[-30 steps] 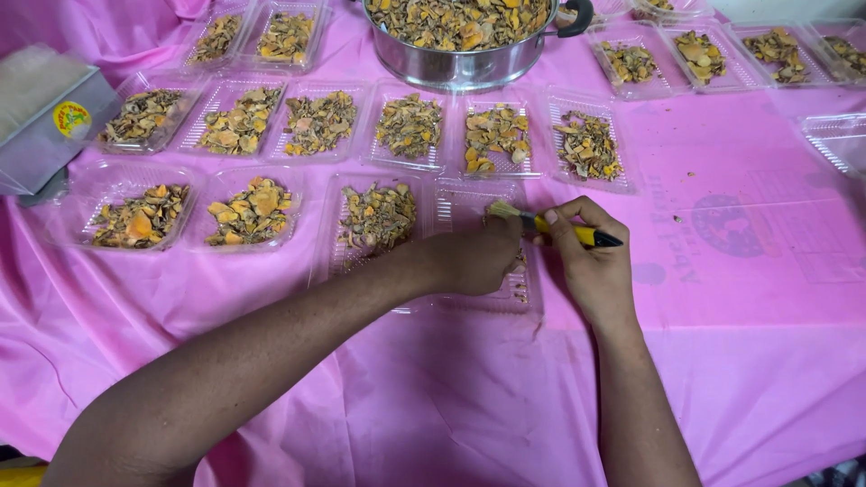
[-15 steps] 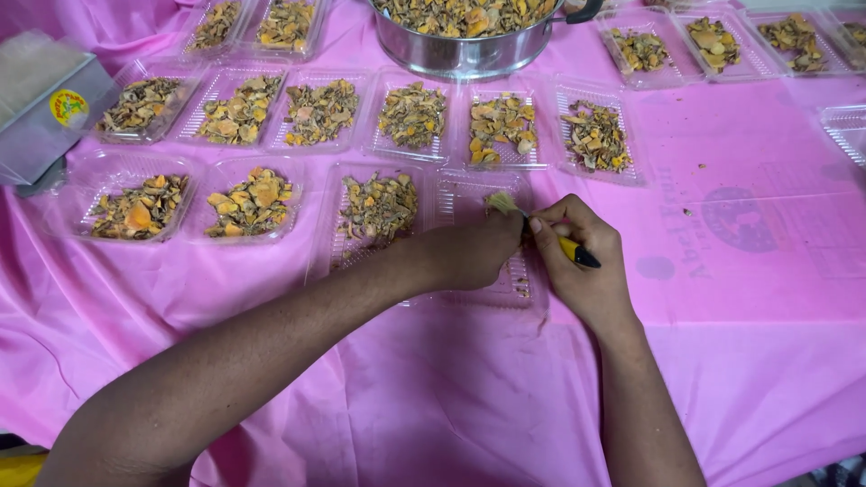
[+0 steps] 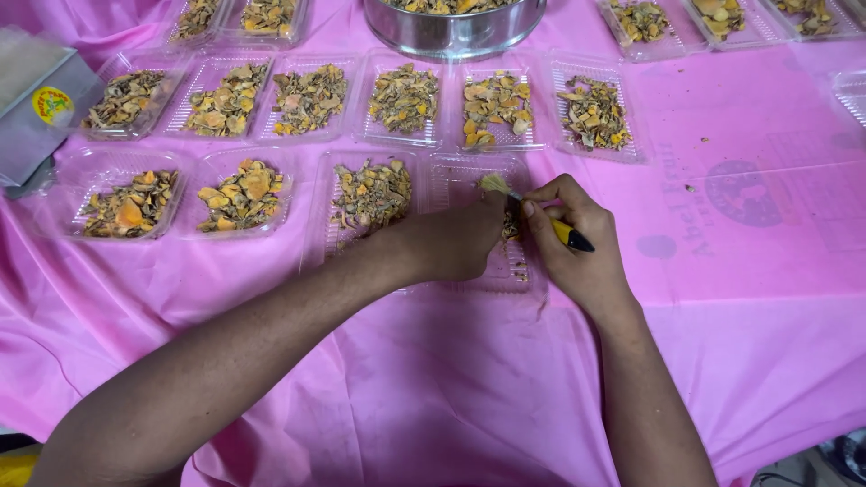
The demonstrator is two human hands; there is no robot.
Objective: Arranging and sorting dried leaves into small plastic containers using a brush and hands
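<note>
The right hand [image 3: 577, 248] grips a small brush [image 3: 532, 209] with a yellow-and-black handle, fingers wrapped closely around it near the ferrule, so that the pale bristle tip points left and slightly up, over the far left part of a clear plastic tray [image 3: 456, 176]. That tray sits in the near row on the pink tablecloth [image 3: 740, 316], just right of a tray heaped with dried yellow-brown slices [image 3: 372, 194]; it holds only a few bits, most of it hidden beneath the hands.

The left hand [image 3: 456, 242] reaches in from the lower left across the cloth and rests over the middle of the same tray, touching or almost touching the right hand. Its fingers are curled under and away from the camera — whether they pinch anything cannot be told.

Two more filled trays [image 3: 180, 194] lie further left in the near row. Behind them runs a row of six filled trays [image 3: 397, 95], and beyond that a round steel pot [image 3: 451, 32] full of the same dried pieces stands at the top edge. More trays sit at the upper right corner [image 3: 722, 18] — well apart from the hands. A grey box with a round yellow sticker [image 3: 41, 99] lies at the far left
</note>
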